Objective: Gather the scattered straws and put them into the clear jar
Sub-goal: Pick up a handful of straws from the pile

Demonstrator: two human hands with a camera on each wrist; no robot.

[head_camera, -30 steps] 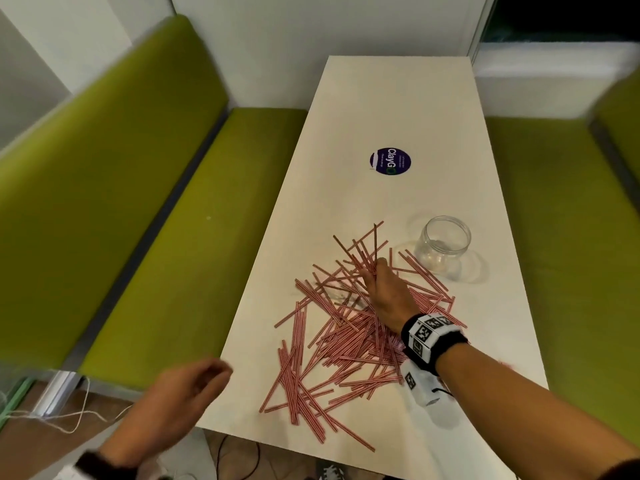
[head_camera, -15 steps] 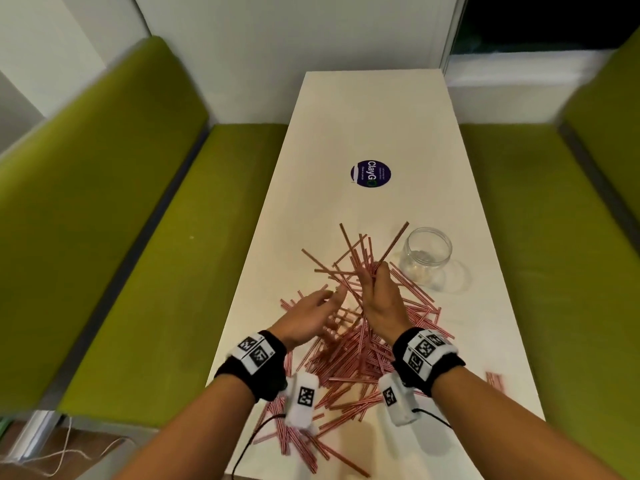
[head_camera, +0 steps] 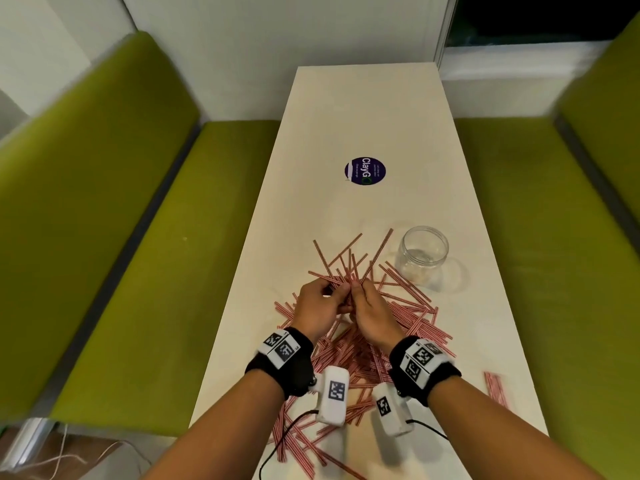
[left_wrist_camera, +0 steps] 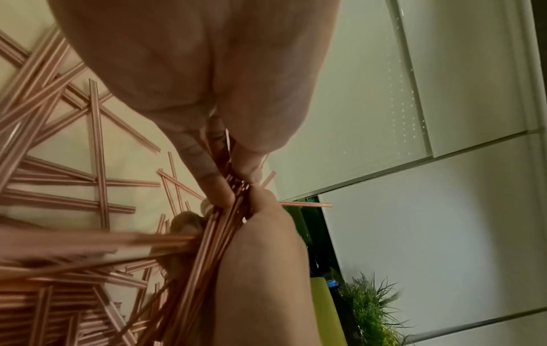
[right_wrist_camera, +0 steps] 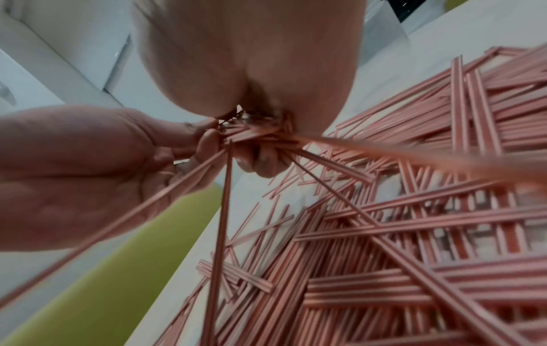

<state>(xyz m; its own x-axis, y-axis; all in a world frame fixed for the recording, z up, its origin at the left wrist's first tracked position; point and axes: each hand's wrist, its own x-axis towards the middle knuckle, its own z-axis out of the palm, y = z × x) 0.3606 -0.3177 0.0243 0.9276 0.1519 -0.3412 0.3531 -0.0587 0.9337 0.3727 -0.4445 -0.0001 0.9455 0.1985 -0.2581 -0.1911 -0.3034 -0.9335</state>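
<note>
Clear jar [head_camera: 424, 255], far right on worktop [head_camera: 363, 109], upright and seemingly empty; red-striped straws [head_camera: 412, 315] mostly scattered near it; left hand [head_camera: 317, 308] and right hand [head_camera: 372, 315] together pinching a first small bundle; nearly all gathering left.

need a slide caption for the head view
Both hands, left hand and right hand, pinch a bundle of straws above the scattered pile, empty clear jar nearby.

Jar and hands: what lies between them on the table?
Head view: loose straws lie on the table between the jar and the right hand; left hand sits beyond.
</note>
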